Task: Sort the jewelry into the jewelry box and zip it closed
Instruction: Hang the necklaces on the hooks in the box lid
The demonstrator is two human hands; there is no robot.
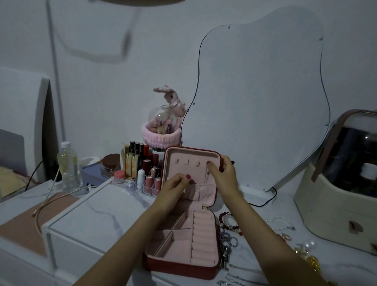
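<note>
white dresser (115, 216) bears open red jewelry box (183, 238), pink-lined; both hands (175, 186) grip its lid.

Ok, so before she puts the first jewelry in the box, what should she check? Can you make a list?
1. Jewelry box open, lid upright: ok.
2. Base compartments free of jewelry: ok.
3. Right hand steadies the lid's top corner: ok.
4. Left hand free to pick up: cannot tell, fingers curled at the lid pocket.
5. Bead bracelets and chains beside the box, right side: ok.
6. Chains untangled: cannot tell.
</note>
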